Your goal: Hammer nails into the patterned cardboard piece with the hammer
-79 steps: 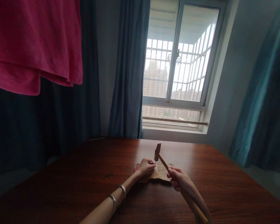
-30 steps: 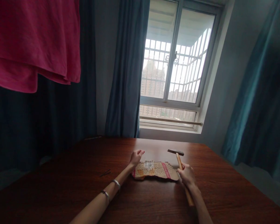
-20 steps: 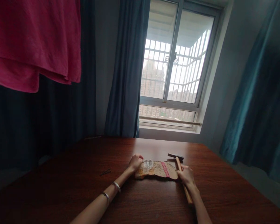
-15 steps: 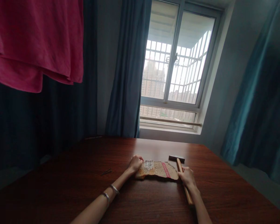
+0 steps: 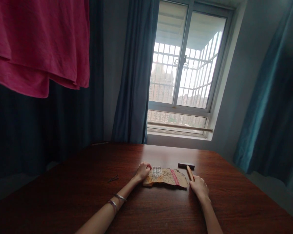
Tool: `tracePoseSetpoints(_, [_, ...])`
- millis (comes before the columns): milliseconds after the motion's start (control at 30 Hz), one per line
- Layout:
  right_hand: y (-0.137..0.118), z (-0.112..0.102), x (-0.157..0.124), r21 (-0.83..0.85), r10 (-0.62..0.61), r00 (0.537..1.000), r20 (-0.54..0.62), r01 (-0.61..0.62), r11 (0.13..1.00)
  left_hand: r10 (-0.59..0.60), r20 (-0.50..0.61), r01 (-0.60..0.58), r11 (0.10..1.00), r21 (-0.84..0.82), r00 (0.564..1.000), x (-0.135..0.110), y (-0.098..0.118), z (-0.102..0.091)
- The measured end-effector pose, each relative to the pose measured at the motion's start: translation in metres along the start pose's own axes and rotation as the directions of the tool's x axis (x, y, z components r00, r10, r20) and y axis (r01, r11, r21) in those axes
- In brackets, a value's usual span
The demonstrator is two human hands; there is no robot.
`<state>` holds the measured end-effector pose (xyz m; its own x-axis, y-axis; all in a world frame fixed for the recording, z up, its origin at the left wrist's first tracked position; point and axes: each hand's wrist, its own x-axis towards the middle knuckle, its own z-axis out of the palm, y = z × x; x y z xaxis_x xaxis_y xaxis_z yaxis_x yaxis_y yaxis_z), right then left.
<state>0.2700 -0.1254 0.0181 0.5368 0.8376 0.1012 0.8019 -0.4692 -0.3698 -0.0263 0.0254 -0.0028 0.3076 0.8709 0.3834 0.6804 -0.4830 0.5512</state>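
A flat tan slab [image 5: 164, 178] with dark speckles, a pink band and a ragged front edge lies before me; its material is unclear. Several nails [image 5: 157, 170] stand upright near its left end. My left hand [image 5: 143, 170] is closed at the slab's upper left corner, and what its fingers hold, if anything, is hidden. On the right, my right hand [image 5: 200, 188] is closed around the wooden handle of a hammer [image 5: 190, 173]. The hammer's dark head points away from me beyond the slab's right end, and the lower handle is covered by the hand.
A few loose nails [image 5: 113, 178] lie left of the slab on the brown wooden table [image 5: 161, 211]. A pink cloth [image 5: 39, 48] hangs at upper left. Blue curtains [image 5: 134, 81] and a window [image 5: 183, 65] are behind the table.
My right hand has turned and shifted slightly right and down, and the handle end below it is now covered. The hammer moved slightly right. My left hand stays at the slab's corner.
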Motion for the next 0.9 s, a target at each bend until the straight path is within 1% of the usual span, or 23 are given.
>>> tracePoseSetpoints(67, [0.000, 0.001, -0.002, -0.011, -0.016, 1.000, 0.002, 0.016, 1.000, 0.009, 0.002, -0.009, 1.000, -0.002, 1.000, 0.000, -0.001, 0.001])
tracePoseSetpoints(133, [-0.002, 0.000, -0.005, -0.050, 0.008, 1.000, -0.017, -0.009, 0.999, 0.021, 0.005, -0.021, 1.000, -0.012, 1.000, 0.001, -0.002, 0.001])
tracePoseSetpoints(200, [-0.009, -0.001, -0.009, -0.101, 0.044, 0.996, -0.082, -0.052, 0.993, 0.026, 0.012, -0.026, 0.999, -0.030, 1.000, 0.001, -0.002, 0.002])
tracePoseSetpoints(267, [-0.019, -0.002, -0.013, -0.123, 0.006, 0.982, -0.189, -0.030, 0.992, 0.026, 0.015, -0.025, 0.999, -0.043, 1.000, 0.002, -0.002, 0.002])
tracePoseSetpoints(300, [-0.026, -0.002, -0.016, -0.117, -0.047, 0.970, -0.237, 0.019, 0.993, 0.025, 0.015, -0.024, 0.999, -0.048, 1.000, 0.002, -0.002, 0.003])
tracePoseSetpoints(367, [-0.041, 0.000, -0.023, -0.080, -0.186, 0.936, -0.298, 0.169, 0.982, 0.018, 0.011, -0.017, 0.998, -0.065, 1.000, 0.001, -0.003, 0.004])
tracePoseSetpoints(433, [-0.055, 0.004, -0.030, -0.032, -0.317, 0.898, -0.306, 0.324, 0.946, 0.000, 0.005, 0.000, 0.995, -0.095, 1.000, 0.003, -0.003, 0.003])
tracePoseSetpoints(500, [-0.065, 0.009, -0.038, 0.017, -0.409, 0.869, -0.278, 0.430, 0.903, -0.007, 0.001, 0.007, 0.994, -0.110, 1.000, 0.006, -0.003, -0.002])
tracePoseSetpoints(533, [-0.069, 0.012, -0.041, 0.039, -0.436, 0.862, -0.258, 0.461, 0.887, -0.003, -0.007, 0.002, 0.994, -0.108, 1.000, 0.009, -0.002, -0.007])
tracePoseSetpoints(600, [-0.073, 0.015, -0.045, 0.066, -0.460, 0.862, -0.213, 0.482, 0.874, 0.015, -0.039, -0.019, 0.995, -0.095, 0.999, 0.015, 0.000, -0.023])
tracePoseSetpoints(667, [-0.075, 0.015, -0.048, 0.065, -0.471, 0.867, -0.163, 0.486, 0.872, 0.020, -0.095, -0.028, 0.996, -0.086, 0.995, 0.021, 0.003, -0.045])
tracePoseSetpoints(733, [-0.077, 0.013, -0.049, 0.055, -0.472, 0.876, -0.100, 0.478, 0.877, 0.026, -0.109, -0.032, 0.998, -0.059, 0.994, 0.022, 0.003, -0.071])
tracePoseSetpoints(833, [-0.079, 0.009, -0.051, 0.043, -0.448, 0.894, -0.014, 0.448, 0.893, -0.012, -0.059, 0.015, 0.999, 0.051, 0.998, 0.012, -0.006, -0.103])
tracePoseSetpoints(900, [-0.080, 0.007, -0.052, 0.034, -0.431, 0.902, 0.010, 0.431, 0.902, -0.059, -0.030, 0.063, 0.985, 0.158, 0.998, -0.001, -0.018, -0.118])
